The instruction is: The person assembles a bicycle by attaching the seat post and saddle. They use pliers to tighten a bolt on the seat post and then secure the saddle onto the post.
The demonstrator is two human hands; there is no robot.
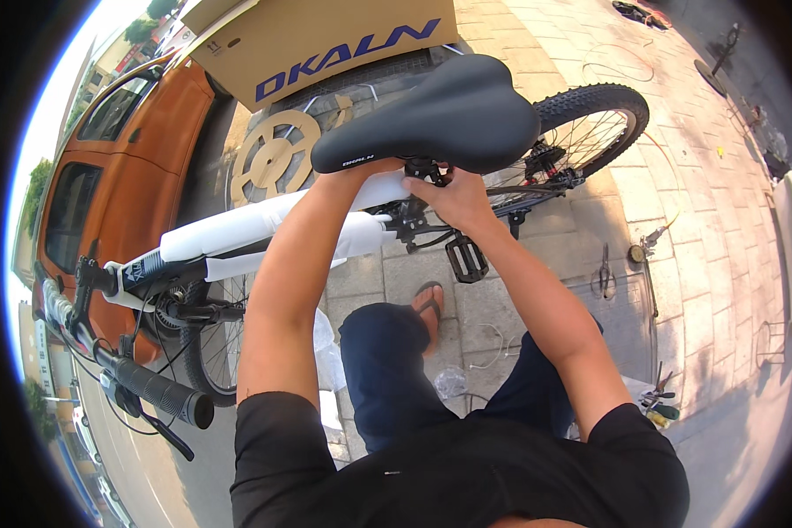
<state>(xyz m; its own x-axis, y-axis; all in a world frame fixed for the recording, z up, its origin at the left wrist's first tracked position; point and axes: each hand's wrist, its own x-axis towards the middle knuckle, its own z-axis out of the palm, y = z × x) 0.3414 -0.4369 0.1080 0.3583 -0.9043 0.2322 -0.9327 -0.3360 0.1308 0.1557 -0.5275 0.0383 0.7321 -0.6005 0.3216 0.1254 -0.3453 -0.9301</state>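
Note:
A black bicycle saddle (427, 114) sits on top of a bicycle that stands across in front of me, its frame tubes wrapped in white foam (238, 224). My left hand (377, 167) reaches under the saddle's nose, its fingers hidden by the saddle. Close behind it, my right hand (459, 198) is closed at the dark seat post (424, 172) under the saddle, thumb against the post's near side. Below the right hand is a black pedal (466, 259). The handlebar grip (163, 392) points toward me at the left.
A large cardboard box (326, 44) stands beyond the bicycle, near a round cardboard piece (277, 158). An orange vehicle (119, 172) is parked at the left. Tools (664, 396), a pump-like device with a gauge (638, 253) and clear plastic (450, 382) lie on the paving.

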